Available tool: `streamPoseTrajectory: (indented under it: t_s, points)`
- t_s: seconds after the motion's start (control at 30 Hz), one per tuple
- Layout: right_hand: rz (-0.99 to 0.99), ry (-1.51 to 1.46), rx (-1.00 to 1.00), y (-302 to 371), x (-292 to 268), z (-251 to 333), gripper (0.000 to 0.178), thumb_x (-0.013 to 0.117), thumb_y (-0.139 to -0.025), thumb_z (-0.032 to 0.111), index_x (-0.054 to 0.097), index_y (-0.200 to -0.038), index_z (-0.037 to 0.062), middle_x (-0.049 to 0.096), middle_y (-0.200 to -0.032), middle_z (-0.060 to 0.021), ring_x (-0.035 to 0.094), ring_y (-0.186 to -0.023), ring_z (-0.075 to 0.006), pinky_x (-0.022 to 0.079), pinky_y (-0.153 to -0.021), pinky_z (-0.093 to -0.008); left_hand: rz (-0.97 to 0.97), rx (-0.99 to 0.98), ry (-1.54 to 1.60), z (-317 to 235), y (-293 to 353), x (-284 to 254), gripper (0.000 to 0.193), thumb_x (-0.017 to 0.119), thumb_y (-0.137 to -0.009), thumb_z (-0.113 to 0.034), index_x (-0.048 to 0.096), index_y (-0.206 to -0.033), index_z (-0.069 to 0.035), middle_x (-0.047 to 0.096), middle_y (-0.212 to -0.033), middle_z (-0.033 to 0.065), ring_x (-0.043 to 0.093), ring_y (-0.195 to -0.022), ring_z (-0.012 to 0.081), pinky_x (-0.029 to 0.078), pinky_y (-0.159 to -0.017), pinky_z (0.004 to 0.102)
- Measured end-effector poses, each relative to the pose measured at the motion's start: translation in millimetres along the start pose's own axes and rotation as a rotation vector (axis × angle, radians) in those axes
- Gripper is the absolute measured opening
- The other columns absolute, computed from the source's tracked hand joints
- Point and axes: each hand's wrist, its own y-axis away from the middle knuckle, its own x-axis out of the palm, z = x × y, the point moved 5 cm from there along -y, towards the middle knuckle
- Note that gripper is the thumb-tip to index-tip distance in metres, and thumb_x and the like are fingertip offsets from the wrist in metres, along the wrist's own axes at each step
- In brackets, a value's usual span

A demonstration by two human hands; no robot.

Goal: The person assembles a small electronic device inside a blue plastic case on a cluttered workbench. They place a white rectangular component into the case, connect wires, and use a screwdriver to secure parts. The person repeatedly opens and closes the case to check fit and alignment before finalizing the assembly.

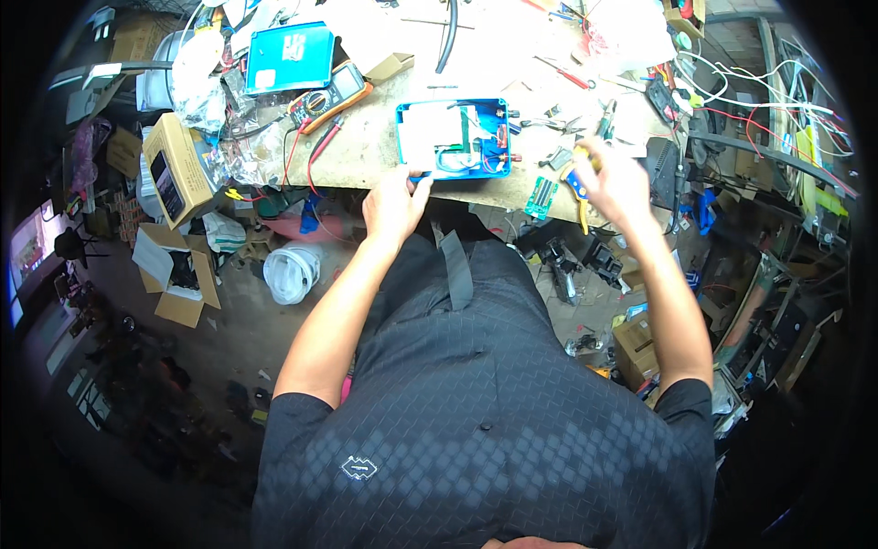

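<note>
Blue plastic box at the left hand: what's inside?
The blue plastic box holds a white piece at left, a green strip toward the middle and red parts at right. Anything beneath the white piece is covered.

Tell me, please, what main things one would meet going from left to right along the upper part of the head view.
Yellow-brown cardboard box → orange-edged multimeter → open blue enclosure → green circuit board → right hand.
</note>
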Motion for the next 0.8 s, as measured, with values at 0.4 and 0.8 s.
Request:
streamPoseTrajectory:
  t_s: [0.4, 0.8]
  points:
    - [0.034, 0.027, -0.164, -0.6, 93.3, 95.9, 0.028, 0.068, -0.089, 0.032, 0.075, -0.086, 0.005, 0.072, -0.074, -0.0176, 0.075, -0.072, -0.0364, 0.06, -0.071, -0.049, -0.02, 0.019, -0.247, -16.8, 0.8, 13.9, 0.041, 0.075, -0.095, -0.053, 0.083, -0.108, -0.015, 0.079, -0.09, 0.014, 0.078, -0.086, 0.0328, 0.06, -0.073, 0.0451]
    - [0.184, -0.067, -0.161, -15.3, 119.3, 82.8, 0.037, 0.071, -0.09, 0.046, 0.082, -0.092, 0.0109, 0.077, -0.086, -0.0133, 0.076, -0.084, -0.0318, 0.059, -0.078, -0.047, 0.001, -0.075, -0.061, 3.8, -11.6, 32.4, 0.042, 0.078, -0.092, -0.052, 0.084, -0.108, -0.014, 0.079, -0.09, 0.0157, 0.078, -0.09, 0.0355, 0.06, -0.082, 0.0472]
